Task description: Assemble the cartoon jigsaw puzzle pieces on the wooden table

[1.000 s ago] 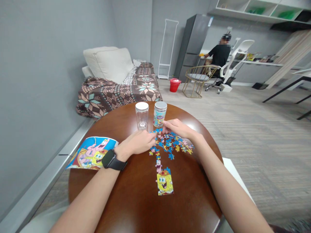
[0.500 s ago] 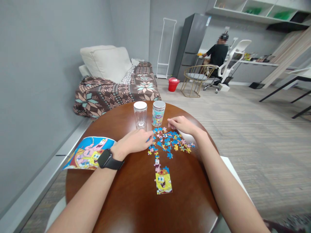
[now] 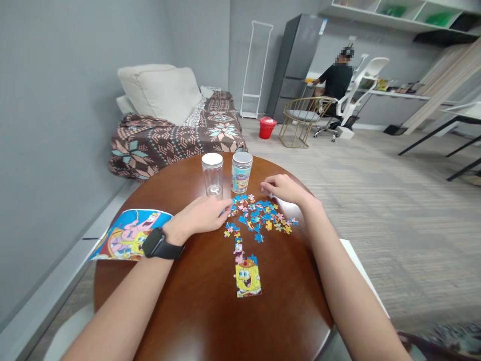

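Loose jigsaw pieces [image 3: 263, 213], mostly blue with some yellow and pink, lie in a heap on the round brown table [image 3: 210, 316]. My left hand [image 3: 205, 215], a black watch on its wrist, has its fingers drawn together at the heap's left edge; anything in them is hidden. Beyond the heap, on the right, my right hand [image 3: 284, 189] rests loosely curled, its fingertips turned out of sight. Nearer me is a joined puzzle section [image 3: 248, 280] showing a yellow cartoon face, with a narrow pink strip of pieces [image 3: 239, 252] running up from its left side.
Behind the heap stand a clear jar with a white lid [image 3: 213, 175] and a printed jar with a silvery lid [image 3: 241, 173]. A picture sheet [image 3: 130, 235] overhangs the table's left edge. Farther off are a covered sofa [image 3: 169, 130], a red bin [image 3: 267, 128] and a person [image 3: 336, 80].
The whole view has shifted slightly, moving the table and its contents a little left and up. Both hands keep nearly the same places beside the pieces.
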`<act>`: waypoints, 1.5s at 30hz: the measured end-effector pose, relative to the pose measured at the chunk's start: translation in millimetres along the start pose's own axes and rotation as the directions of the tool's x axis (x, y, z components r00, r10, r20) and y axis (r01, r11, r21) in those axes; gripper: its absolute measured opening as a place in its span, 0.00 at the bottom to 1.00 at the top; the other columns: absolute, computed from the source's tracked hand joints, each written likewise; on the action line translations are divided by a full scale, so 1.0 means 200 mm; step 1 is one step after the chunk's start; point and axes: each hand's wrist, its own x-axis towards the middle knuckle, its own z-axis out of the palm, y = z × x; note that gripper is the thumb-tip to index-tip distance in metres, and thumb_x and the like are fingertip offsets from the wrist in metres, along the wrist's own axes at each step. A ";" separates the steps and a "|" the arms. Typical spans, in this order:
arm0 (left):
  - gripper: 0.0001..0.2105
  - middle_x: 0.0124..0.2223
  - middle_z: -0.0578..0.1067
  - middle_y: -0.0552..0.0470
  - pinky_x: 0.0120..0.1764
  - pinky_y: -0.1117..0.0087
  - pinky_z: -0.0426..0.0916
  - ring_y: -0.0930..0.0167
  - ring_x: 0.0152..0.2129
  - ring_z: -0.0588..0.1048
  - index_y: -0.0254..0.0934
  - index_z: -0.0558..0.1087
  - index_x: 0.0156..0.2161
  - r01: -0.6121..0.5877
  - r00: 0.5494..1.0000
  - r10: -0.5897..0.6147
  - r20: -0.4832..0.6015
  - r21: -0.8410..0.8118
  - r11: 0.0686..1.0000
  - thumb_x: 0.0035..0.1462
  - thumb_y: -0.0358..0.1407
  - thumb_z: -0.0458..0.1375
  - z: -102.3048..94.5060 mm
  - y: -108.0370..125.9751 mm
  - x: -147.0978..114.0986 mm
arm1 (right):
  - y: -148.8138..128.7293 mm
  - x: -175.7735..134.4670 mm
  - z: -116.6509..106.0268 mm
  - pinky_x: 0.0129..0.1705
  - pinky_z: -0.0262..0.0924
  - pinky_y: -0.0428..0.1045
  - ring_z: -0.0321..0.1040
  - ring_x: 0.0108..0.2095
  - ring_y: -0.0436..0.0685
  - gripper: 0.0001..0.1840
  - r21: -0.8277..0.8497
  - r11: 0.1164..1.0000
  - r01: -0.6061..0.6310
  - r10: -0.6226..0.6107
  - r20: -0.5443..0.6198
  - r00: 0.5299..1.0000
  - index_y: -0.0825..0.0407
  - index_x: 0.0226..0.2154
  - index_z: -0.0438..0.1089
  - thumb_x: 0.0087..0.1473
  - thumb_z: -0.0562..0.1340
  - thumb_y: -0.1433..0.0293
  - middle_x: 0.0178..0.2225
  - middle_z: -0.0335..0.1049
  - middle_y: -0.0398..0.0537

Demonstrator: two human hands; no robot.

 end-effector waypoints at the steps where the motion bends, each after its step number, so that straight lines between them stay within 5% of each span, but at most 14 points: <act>1: 0.13 0.29 0.75 0.49 0.29 0.68 0.62 0.66 0.26 0.74 0.41 0.69 0.39 0.003 1.000 -0.003 0.009 -0.011 1.000 0.62 0.38 0.42 -0.01 0.00 0.00 | 0.00 0.00 0.00 0.31 0.55 0.44 0.67 0.27 0.50 0.16 0.002 1.000 -0.002 0.002 0.001 1.000 0.53 0.27 0.72 0.57 0.53 0.65 0.25 0.73 0.44; 13: 0.20 0.28 0.75 0.49 0.29 0.69 0.61 0.67 0.24 0.73 0.40 0.72 0.32 0.100 0.994 -0.097 0.051 -0.057 0.993 0.61 0.47 0.42 0.01 0.00 0.01 | 0.02 0.00 0.01 0.32 0.56 0.44 0.67 0.26 0.49 0.16 -0.001 1.000 -0.011 0.011 0.016 1.000 0.53 0.26 0.72 0.57 0.53 0.65 0.25 0.74 0.43; 21: 0.17 0.25 0.73 0.51 0.26 0.72 0.60 0.70 0.22 0.72 0.40 0.70 0.29 0.054 0.997 -0.048 0.054 -0.125 0.991 0.58 0.49 0.49 0.00 -0.01 0.01 | 0.01 -0.01 0.00 0.30 0.57 0.43 0.68 0.25 0.49 0.16 0.014 0.999 -0.032 0.031 0.056 0.998 0.53 0.26 0.71 0.57 0.53 0.64 0.25 0.73 0.45; 32: 0.17 0.30 0.75 0.49 0.29 0.70 0.61 0.67 0.27 0.74 0.40 0.71 0.35 0.048 0.999 -0.048 0.003 -0.045 0.998 0.61 0.48 0.46 0.02 -0.03 0.01 | -0.01 -0.01 0.01 0.31 0.58 0.43 0.68 0.25 0.49 0.16 0.033 0.998 -0.051 0.047 0.110 0.993 0.54 0.26 0.71 0.57 0.54 0.64 0.26 0.74 0.45; 38: 0.17 0.26 0.73 0.53 0.25 0.72 0.56 0.71 0.22 0.71 0.40 0.70 0.30 0.005 0.998 0.002 0.059 -0.116 0.993 0.53 0.52 0.55 0.01 -0.02 0.02 | -0.03 -0.01 0.01 0.29 0.58 0.44 0.68 0.25 0.50 0.15 0.015 0.998 -0.068 0.065 0.132 0.989 0.53 0.28 0.72 0.56 0.54 0.64 0.26 0.74 0.46; 45: 0.17 0.26 0.73 0.51 0.26 0.71 0.56 0.70 0.23 0.71 0.39 0.70 0.30 -0.007 0.999 0.010 0.042 -0.089 0.996 0.57 0.51 0.51 0.00 -0.02 0.01 | -0.01 -0.01 0.01 0.30 0.59 0.43 0.68 0.26 0.49 0.14 0.025 0.997 -0.071 0.067 0.141 0.988 0.53 0.29 0.72 0.56 0.55 0.64 0.29 0.75 0.46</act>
